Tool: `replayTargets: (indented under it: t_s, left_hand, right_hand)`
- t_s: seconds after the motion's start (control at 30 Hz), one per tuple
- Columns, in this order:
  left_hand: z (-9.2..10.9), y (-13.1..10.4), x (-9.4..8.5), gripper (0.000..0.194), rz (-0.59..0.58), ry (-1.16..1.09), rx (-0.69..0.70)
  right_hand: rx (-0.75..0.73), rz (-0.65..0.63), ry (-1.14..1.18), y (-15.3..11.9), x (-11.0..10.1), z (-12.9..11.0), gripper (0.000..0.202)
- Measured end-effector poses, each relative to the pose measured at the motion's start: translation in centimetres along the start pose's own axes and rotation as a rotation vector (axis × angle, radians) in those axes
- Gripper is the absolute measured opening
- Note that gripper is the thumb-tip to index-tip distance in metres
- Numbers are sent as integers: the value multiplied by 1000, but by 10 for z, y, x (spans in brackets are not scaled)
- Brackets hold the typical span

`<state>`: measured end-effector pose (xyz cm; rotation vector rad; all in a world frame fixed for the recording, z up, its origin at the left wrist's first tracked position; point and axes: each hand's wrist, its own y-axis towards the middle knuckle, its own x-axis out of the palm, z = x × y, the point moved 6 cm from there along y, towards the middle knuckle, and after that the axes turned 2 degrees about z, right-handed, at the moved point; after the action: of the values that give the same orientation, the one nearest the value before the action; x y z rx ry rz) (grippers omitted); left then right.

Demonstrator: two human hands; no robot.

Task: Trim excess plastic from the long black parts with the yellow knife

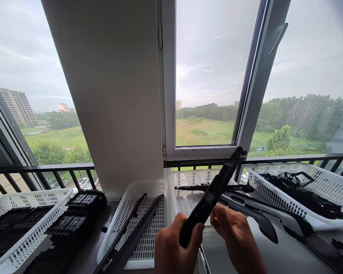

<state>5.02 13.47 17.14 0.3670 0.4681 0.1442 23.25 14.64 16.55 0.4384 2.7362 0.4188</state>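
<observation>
My left hand (178,241) is wrapped round the lower end of a long black plastic part (210,196), which slants up to the right and has a hooked tip. Beside it, my right hand (236,236) is closed in a pinch close to the part's edge. A speck of yellow shows at those fingertips, too small to name. Behind the held part, more long black and grey parts (254,213) lie across a white basket (185,179) and the worktop.
Another white basket (128,190) holds long dark strips (143,220). Stacked black grid-like pieces (77,217) stand left of it, next to a basket (57,196) of similar pieces. A basket (288,167) of black parts sits at right. Windows and a railing (131,165) run behind.
</observation>
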Motion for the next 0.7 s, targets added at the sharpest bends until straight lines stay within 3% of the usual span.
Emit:
replayTargets:
  t_s: [0.13,0.3,0.47,0.7]
  left_hand:
    - [-1,5,4,50,-130,21,20]
    - [-1,7,2,51,-190,-12,-20]
    - [10,7,-10,62,-116,-100,-33]
    - [6,6,-28,70,157,-202,-97]
  right_hand:
    - [-25,107,-91,6,-24,11,73]
    - [-38,114,-108,7,-26,10,71]
    - [-24,58,-150,2,3,2,74]
    - [-62,-230,-149,-10,54,0,76]
